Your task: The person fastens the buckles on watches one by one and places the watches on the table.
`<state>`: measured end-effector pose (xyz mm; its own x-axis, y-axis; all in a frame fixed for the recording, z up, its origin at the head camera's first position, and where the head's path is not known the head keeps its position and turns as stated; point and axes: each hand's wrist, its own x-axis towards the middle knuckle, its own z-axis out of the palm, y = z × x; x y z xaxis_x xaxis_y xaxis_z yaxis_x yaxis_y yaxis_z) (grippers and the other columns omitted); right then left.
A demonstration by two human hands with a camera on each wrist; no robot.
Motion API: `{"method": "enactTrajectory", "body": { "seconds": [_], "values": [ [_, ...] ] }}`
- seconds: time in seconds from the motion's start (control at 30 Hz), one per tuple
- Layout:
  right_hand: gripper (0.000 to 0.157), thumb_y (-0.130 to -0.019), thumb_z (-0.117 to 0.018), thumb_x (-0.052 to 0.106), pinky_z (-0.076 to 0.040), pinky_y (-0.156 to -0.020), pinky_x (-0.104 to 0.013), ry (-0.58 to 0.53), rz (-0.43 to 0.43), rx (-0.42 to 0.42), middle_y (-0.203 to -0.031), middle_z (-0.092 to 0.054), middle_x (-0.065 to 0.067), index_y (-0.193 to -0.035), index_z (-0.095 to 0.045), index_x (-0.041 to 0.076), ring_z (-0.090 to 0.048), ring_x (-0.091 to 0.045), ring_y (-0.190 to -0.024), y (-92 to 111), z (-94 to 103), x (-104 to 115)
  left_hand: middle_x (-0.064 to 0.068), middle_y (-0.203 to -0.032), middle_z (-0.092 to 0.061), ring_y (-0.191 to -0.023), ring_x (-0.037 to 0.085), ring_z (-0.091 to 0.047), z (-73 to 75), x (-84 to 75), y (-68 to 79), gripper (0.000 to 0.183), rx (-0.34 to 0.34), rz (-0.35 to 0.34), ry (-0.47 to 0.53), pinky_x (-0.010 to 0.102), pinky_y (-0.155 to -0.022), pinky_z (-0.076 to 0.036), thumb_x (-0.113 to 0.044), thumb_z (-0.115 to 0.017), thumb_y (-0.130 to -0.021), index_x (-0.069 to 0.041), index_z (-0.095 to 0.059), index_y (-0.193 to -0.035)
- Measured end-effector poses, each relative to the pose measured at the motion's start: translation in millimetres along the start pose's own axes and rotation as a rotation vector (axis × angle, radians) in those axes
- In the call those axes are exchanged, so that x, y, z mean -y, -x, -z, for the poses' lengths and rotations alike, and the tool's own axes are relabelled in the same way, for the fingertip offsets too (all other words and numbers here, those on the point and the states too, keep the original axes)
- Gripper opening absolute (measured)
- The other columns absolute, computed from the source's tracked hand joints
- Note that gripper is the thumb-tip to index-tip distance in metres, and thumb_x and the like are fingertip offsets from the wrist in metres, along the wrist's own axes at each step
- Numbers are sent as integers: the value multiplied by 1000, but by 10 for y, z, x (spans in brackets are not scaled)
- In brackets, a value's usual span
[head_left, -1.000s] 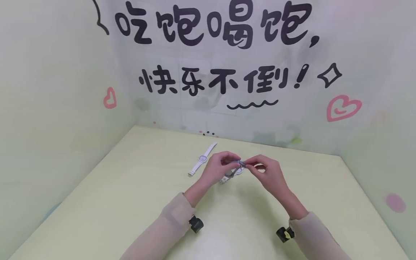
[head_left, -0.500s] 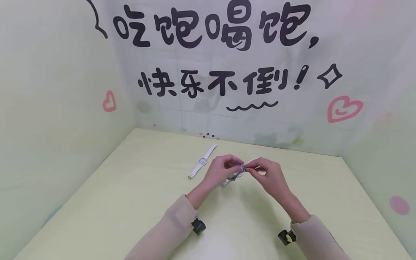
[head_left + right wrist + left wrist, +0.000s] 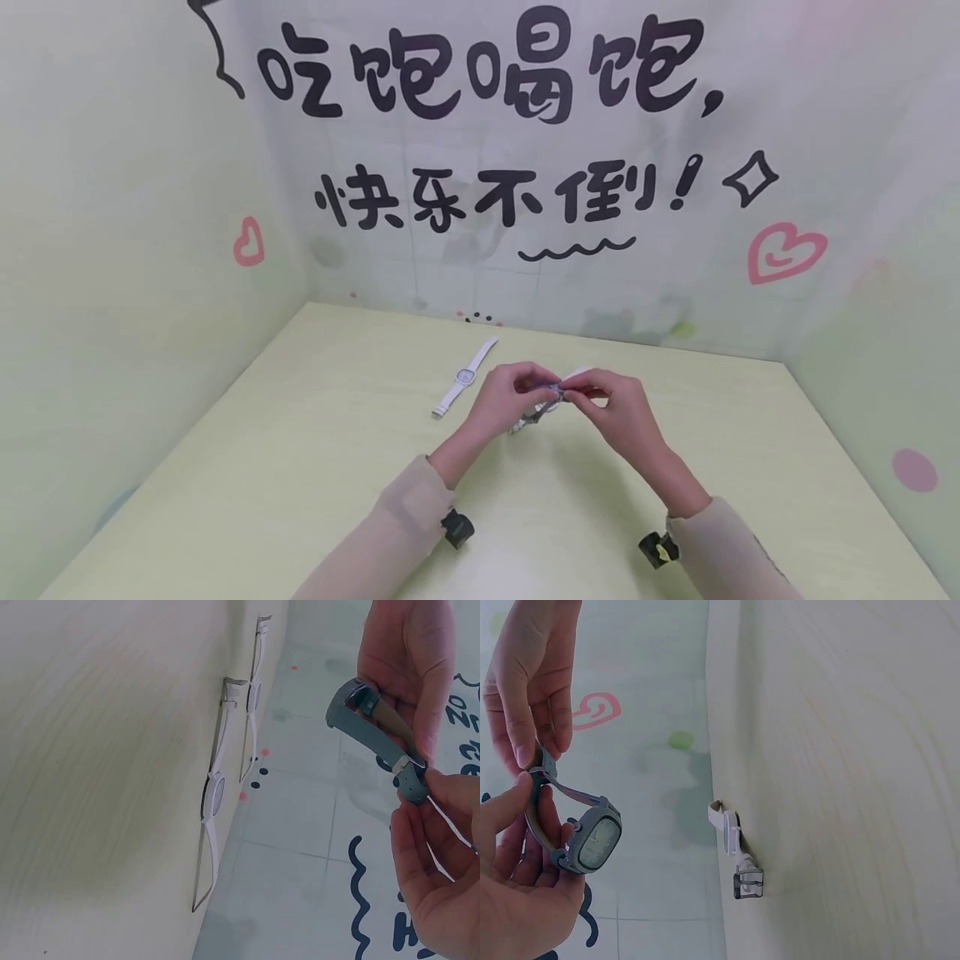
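Note:
A grey-blue wristwatch point(image 3: 596, 840) is held up between both hands, its strap bent round into a loop. My left hand point(image 3: 510, 398) grips the strap between thumb and fingers, close to the buckle. With thumb and fingertips, my right hand point(image 3: 621, 408) pinches the strap's tip where it passes the buckle. In the right wrist view the strap point(image 3: 367, 736) shows a pale keeper by the right fingertips. The watch's dial faces away from the joined strap ends. From the head view, most of this watch is hidden by the fingers.
A white wristwatch point(image 3: 465, 377) lies stretched out on the pale yellow table point(image 3: 300, 467), left of the hands. A second white wristwatch point(image 3: 215, 796) lies beneath the hands, mostly covered in the head view. Printed walls point(image 3: 150, 208) close the table in at back and sides.
Both hands stay together on the grey-blue watch, with small finger shifts at the strap joint. The fingertips have drawn closer together. The head view has tilted slightly upward.

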<state>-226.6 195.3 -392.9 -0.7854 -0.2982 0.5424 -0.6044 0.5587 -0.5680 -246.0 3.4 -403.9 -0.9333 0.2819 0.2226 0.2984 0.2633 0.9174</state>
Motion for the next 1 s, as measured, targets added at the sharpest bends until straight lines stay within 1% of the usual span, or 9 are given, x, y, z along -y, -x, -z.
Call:
{"method": "enactTrajectory", "body": {
  "seconds": [0.13, 0.27, 0.5, 0.7, 0.9, 1.0],
  "values": [
    [10, -86, -76, 7, -61, -76, -28, 20, -14, 2, -89, -77, 0, -96, -75, 10, -73, -15, -82, 9, 8, 28, 9, -101, -76, -81, 9, -66, -4, -15, 23, 18, 0, -2, -1, 19, -72, -54, -15, -74, -90, -8, -75, -106],
    [9, -85, -77, 8, -62, -76, -28, 24, -16, -9, -89, -77, 0, -94, -76, 11, -73, -15, -82, 11, 27, 50, 9, -101, -76, -81, 9, -65, -7, -24, 15, 18, 6, -14, -14, 19, -71, -54, -16, -74, -90, -9, -75, -107],
    [15, -85, -76, 3, -62, -78, -31, -30, 9, -30, -97, -77, -5, -98, -77, 8, -73, -20, -90, 29, 73, 53, 6, -101, -76, -82, 7, -65, 0, -32, -7, 18, 7, -10, -6, 20, -75, -55, -16, -75, -89, -11, -75, -107],
    [14, -85, -75, 1, -62, -77, -28, -41, 22, -65, -94, -77, -5, -97, -78, 7, -73, -20, -88, 38, 72, 69, 9, -102, -76, -83, 10, -67, 9, -56, -11, 19, 11, -25, 8, 21, -76, -55, -17, -75, -89, -9, -75, -106],
    [14, -83, -76, -1, -62, -76, -27, -34, 47, -71, -93, -77, -5, -95, -78, 7, -74, -20, -87, 32, 59, 82, 9, -101, -76, -83, 11, -67, 3, -70, 2, 19, 4, -11, 1, 21, -76, -55, -17, -75, -89, -9, -75, -106],
    [14, -84, -76, 1, -62, -76, -28, -37, 35, -58, -94, -77, -5, -95, -78, 7, -73, -20, -87, 38, 58, 85, 9, -101, -76, -83, 11, -66, -1, -68, 17, 19, 6, -1, 5, 22, -76, -55, -16, -75, -89, -9, -75, -107]
  ]
}}
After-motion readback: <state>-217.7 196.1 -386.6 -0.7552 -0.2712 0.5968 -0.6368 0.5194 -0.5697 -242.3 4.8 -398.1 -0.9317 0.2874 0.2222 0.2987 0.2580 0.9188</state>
